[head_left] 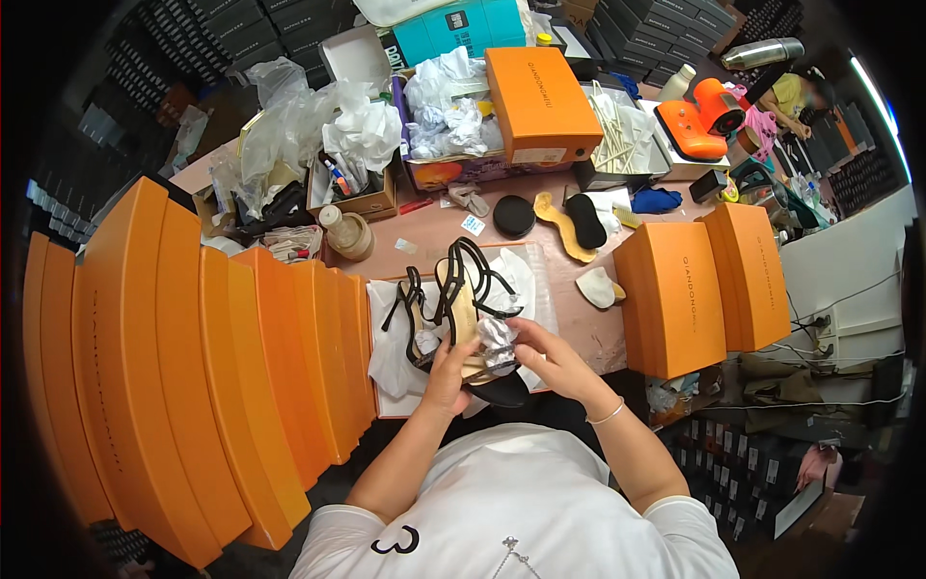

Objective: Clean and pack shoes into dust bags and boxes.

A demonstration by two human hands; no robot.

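Black-strapped sandal (pixel 464 314): likely light; hold by sole. Left grip (pixel 449 379) clamps it; right grip (pixel 554 358) meets crumpled paper (pixel 496 334), closure unclear.

"What stands at your left?"

"You have orange boxes (pixel 222 386) crowded together there, and beyond them a squat bottle (pixel 340 230) on the worktop (pixel 424 224). Crumpled clear plastic bags (pixel 275 145) lie farther back."

"And ahead of you?"

"A round black disc (pixel 514 217), and just right of it a black oval pad (pixel 585 220) beside a tan piece (pixel 554 214)."

"What about your right?"

"You have a pair of orange-sided cartons (pixel 668 299). Past them are a blue cloth (pixel 657 201), an orange appliance (pixel 687 130) and, farther off, a steel flask (pixel 762 53)."
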